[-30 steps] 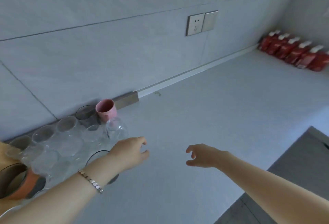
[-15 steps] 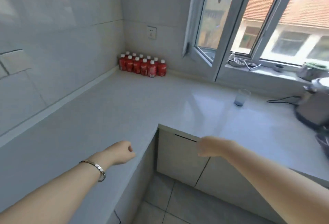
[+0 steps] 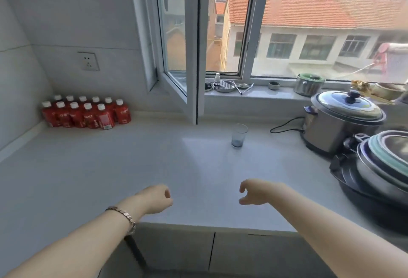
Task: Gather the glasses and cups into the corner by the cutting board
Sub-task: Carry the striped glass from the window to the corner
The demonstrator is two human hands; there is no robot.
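A single clear glass [image 3: 238, 135] with a bluish bottom stands upright on the white counter [image 3: 132, 163] below the window. My left hand [image 3: 155, 198], with a bracelet on its wrist, hovers over the counter's front edge, fingers loosely curled and holding nothing. My right hand [image 3: 256, 191] hovers to its right with fingers and thumb apart, empty, well short of the glass. The cutting board and the other glasses are out of view.
Several red bottles [image 3: 86, 112] stand in the far left corner. An open window sash [image 3: 194, 101] juts over the counter behind the glass. A steel cooker [image 3: 340, 123] with its cord and stacked pans [image 3: 379, 167] fill the right side.
The view has swung right from the cluster of glasses by the wall to the window counter. The lone glass now sits ahead, and both hands stay empty in front of me.
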